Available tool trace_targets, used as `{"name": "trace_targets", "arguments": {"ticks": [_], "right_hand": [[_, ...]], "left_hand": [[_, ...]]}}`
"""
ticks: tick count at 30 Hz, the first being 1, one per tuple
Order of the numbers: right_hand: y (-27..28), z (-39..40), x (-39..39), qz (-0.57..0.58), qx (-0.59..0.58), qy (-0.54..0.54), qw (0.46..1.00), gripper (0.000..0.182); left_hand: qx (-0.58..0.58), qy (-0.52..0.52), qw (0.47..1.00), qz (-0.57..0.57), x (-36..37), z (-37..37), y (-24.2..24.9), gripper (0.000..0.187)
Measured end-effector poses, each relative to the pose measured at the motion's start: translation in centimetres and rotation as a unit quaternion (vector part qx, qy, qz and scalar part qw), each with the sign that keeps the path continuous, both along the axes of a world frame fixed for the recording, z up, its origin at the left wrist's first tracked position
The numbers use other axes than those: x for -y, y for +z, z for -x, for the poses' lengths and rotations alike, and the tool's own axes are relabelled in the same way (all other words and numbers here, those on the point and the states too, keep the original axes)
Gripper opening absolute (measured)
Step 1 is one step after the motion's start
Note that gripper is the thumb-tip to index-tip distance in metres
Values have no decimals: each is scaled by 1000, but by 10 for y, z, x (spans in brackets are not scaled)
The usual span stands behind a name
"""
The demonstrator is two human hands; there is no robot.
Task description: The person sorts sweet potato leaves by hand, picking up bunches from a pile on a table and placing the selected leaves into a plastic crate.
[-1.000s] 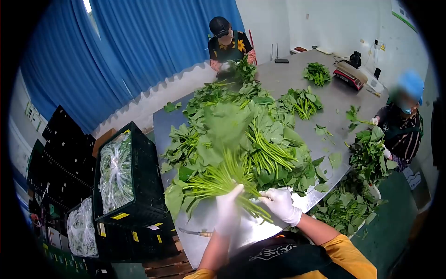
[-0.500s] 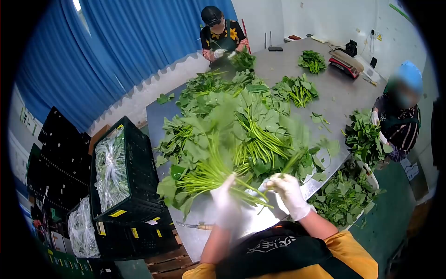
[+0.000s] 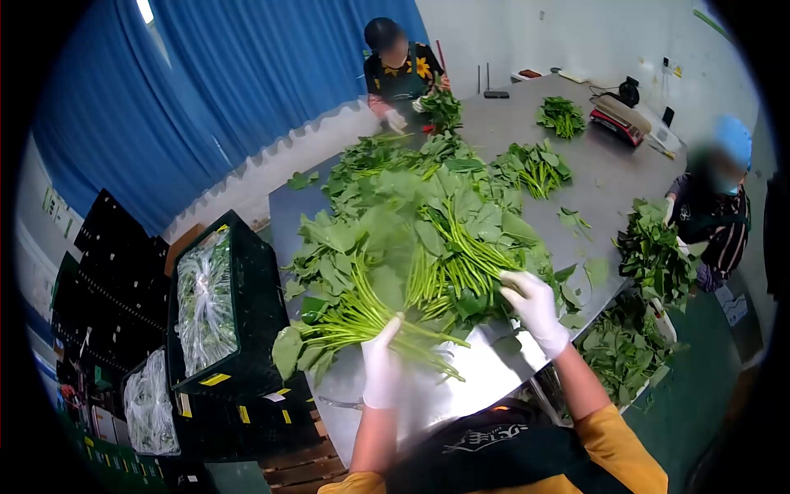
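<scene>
My left hand (image 3: 383, 366), in a white glove, is wrapped round the stems of a bunch of leafy greens (image 3: 350, 317), whose leaves point left and cut ends point right. My right hand (image 3: 533, 309), also gloved, reaches to the stem ends of the leafy pile (image 3: 469, 247), its thumb and fingers slightly apart. Nothing clearly shows between them. A thin curved tool (image 3: 339, 403) lies on the metal table (image 3: 428, 391) beside my left wrist, its handle end hidden.
Dark crates (image 3: 255, 305) with plastic-wrapped greens stand left. A tub of leaves (image 3: 621, 350) is at the right edge. One co-worker (image 3: 403, 78) handles greens across the table, another (image 3: 716, 206) at right. A red scale (image 3: 617, 123) sits at the back.
My right hand has moved right and up, from pinching a blurred leafy stem to the pile's stem ends. My left hand keeps the bunch, shifted slightly left. The far co-worker's hands have moved apart.
</scene>
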State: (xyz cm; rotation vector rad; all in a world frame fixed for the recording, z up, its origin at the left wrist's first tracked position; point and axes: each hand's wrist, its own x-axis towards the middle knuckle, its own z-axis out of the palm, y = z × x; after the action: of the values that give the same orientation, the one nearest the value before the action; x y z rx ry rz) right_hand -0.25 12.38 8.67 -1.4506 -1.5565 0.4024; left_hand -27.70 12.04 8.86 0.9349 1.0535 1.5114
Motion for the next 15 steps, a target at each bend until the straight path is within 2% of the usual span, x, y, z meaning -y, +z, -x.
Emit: {"name": "trace_targets", "arguments": {"ticks": [1,2,4,5,8,9,11,12,13,14,15], "right_hand": [[2,8,-19,-13,152,-32,988,30],[0,12,-36,-25,300,-62,952,25],[-30,10,-66,-4,438,-81,896,22],[-34,10,-76,-29,467,-91,879,18],[-41,7,-89,-17,476,-92,874,13],[-33,6,-88,-20,441,-96,892,8],[-31,5,-86,-70,217,-102,968,9],[-17,6,-81,-88,92,-113,985,11],[-1,8,-71,-32,-23,-95,995,13],[3,10,-67,-33,-21,-94,995,13],[3,12,-62,-15,-103,-46,993,11]], "left_hand": [[-15,-4,1000,-2,0,-2,2,16],[-15,-11,1000,-3,1,-3,3,16],[-4,18,1000,-13,4,-5,5,27],[60,31,998,-3,6,-10,9,36],[75,-2,997,-17,8,-1,4,37],[107,-18,994,17,11,0,11,36],[129,-33,990,46,12,6,3,34],[154,-50,984,75,12,8,0,33],[161,-57,982,79,13,8,0,27],[164,-56,982,78,13,5,2,27],[190,-54,976,86,14,1,5,26]]}}
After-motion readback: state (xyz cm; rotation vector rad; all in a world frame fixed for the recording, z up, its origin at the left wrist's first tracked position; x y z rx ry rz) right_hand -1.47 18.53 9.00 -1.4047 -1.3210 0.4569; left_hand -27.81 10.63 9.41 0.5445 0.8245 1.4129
